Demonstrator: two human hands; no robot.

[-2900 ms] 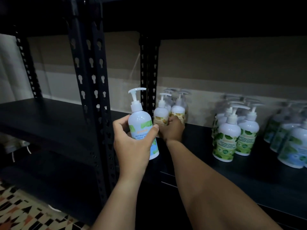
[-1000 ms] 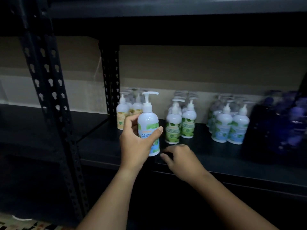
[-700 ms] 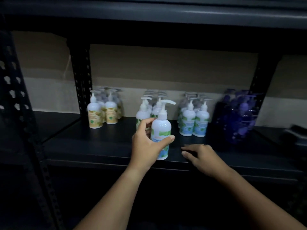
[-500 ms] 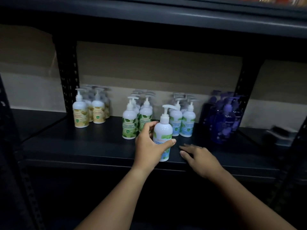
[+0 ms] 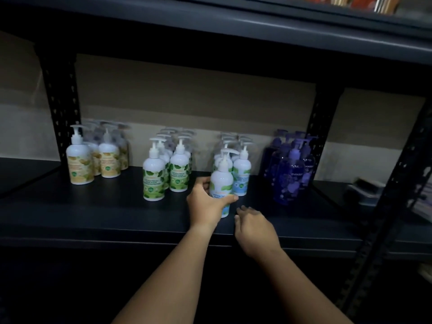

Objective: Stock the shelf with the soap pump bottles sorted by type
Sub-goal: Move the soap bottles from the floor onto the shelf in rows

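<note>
Left hand (image 5: 205, 202) wraps the blue-label bottle (image 5: 221, 183) mid-body, upright at the front of the blue group (image 5: 242, 174) on the shelf (image 5: 93, 218). Right hand (image 5: 256, 228) at its 4 o'clock, fingers loose, holding nothing. Likely rigid, smooth plastic, fairly heavy if full: grip the body, not the pump.

Held bottle (image 5: 221, 183) reads "ANTIBACTERIAL HAND"; other labels blurred.

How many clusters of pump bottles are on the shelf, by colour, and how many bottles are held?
Yellow-label cluster: 1
Green-label cluster: 1
Blue-label cluster: 1
Purple cluster: 1
Blue-label bottle held in left hand: 1
Total: 4 clusters, 1 held bottle
</note>
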